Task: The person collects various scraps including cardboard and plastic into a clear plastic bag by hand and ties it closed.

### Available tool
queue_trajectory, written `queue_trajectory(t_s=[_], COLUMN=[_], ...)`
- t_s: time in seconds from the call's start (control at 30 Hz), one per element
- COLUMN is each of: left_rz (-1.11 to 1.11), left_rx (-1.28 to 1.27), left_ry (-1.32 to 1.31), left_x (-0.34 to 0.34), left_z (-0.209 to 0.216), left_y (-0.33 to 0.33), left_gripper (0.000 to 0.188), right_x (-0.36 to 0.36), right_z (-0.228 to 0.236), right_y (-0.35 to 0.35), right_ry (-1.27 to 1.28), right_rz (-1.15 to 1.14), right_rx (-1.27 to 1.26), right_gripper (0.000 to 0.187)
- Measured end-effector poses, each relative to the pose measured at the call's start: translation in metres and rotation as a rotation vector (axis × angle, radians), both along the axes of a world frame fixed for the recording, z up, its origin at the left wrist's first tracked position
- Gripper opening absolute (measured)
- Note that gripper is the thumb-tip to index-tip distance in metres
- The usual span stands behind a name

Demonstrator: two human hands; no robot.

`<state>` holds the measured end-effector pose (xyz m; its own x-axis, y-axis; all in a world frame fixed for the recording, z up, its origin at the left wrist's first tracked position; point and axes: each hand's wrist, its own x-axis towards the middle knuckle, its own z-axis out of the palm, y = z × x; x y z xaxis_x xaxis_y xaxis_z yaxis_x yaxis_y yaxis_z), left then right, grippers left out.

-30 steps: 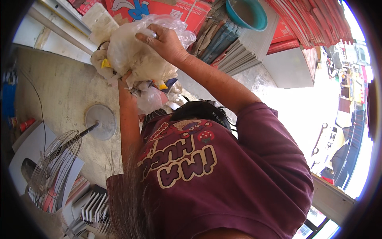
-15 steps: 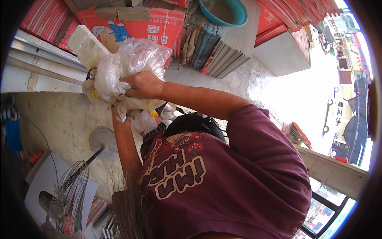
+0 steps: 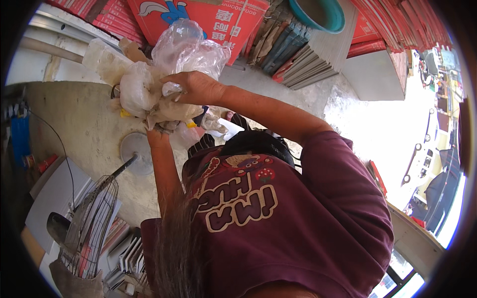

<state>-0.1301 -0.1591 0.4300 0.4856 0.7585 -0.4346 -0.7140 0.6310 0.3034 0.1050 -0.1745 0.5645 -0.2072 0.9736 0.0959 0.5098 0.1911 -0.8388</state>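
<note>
A bundle of crumpled clear and whitish plastic bags (image 3: 191, 49) is held up in front of me at the upper left. My right hand (image 3: 198, 88) is closed on the bags from the right side, with a small clump of clear film at its fingers. My left hand (image 3: 157, 130) is under the bundle, holding it from below; its fingers are mostly hidden by the plastic. A pale whitish block (image 3: 105, 62), perhaps foam, sticks out at the bundle's left, beside a brown cardboard scrap (image 3: 133, 51). Small yellow bits (image 3: 125, 113) show at the lower edge.
Red cartons (image 3: 198, 17) and stacked tiles (image 3: 318, 62) line the far side, with a teal basin (image 3: 335, 20) on top. A fan with a wire cage (image 3: 92, 226) lies at lower left near a round grey base (image 3: 137, 153). A street shows at right.
The view has shifted, so the surroundings sit differently in it. My right hand's fingers have curled over a clump of clear film. Both hands keep hold of the bundle.
</note>
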Motion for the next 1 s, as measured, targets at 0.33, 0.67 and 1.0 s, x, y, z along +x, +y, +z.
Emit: queue_trajectory(t_s=[0.33, 0.67, 1.0], left_rz=[0.238, 0.332, 0.337], left_rx=[-0.068, -0.077, -0.04], left_ry=[0.27, 0.245, 0.178], left_x=[-0.08, -0.08, 0.02], left_z=[-0.004, -0.035, -0.048], left_y=[0.039, 0.045, 0.041], left_gripper=[0.047, 0.043, 0.045], right_x=[0.037, 0.129, 0.222], right_z=[-0.06, -0.123, -0.149], right_y=[0.037, 0.041, 0.062], right_ry=[-0.25, -0.264, -0.196], right_rz=[-0.316, -0.611, -0.593], right_rx=[-0.025, -0.241, 0.007], right_gripper=[0.021, 0.018, 0.035])
